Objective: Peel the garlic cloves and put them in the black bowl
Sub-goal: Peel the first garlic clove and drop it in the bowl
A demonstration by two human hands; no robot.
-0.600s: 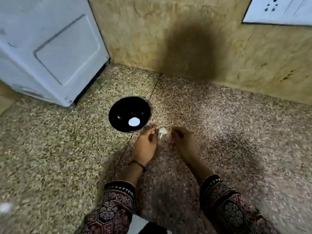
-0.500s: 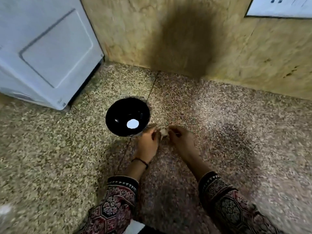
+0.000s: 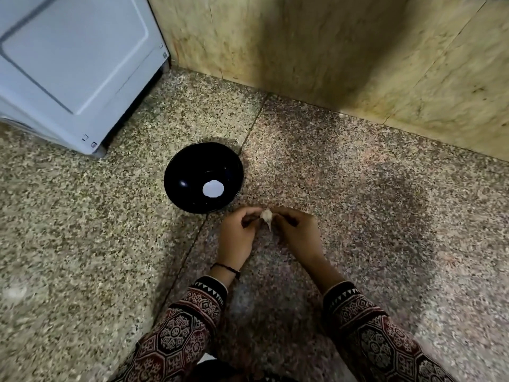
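Head view looked down, left hand (image 3: 237, 235) and right hand (image 3: 298, 233) pinched garlic clove (image 3: 266, 216) between curled fingertips, just beside black bowl (image 3: 192, 161) on speckled floor (image 3: 358, 205).

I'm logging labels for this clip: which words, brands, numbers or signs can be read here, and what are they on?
Nothing here can be read as text.
On the white appliance: tiny marks near its lower corner and along its right edge, too small to read.
On the black bowl: no writing, only a plain white patch inside.
On the patterned sleeves and the garlic clove: no letters.
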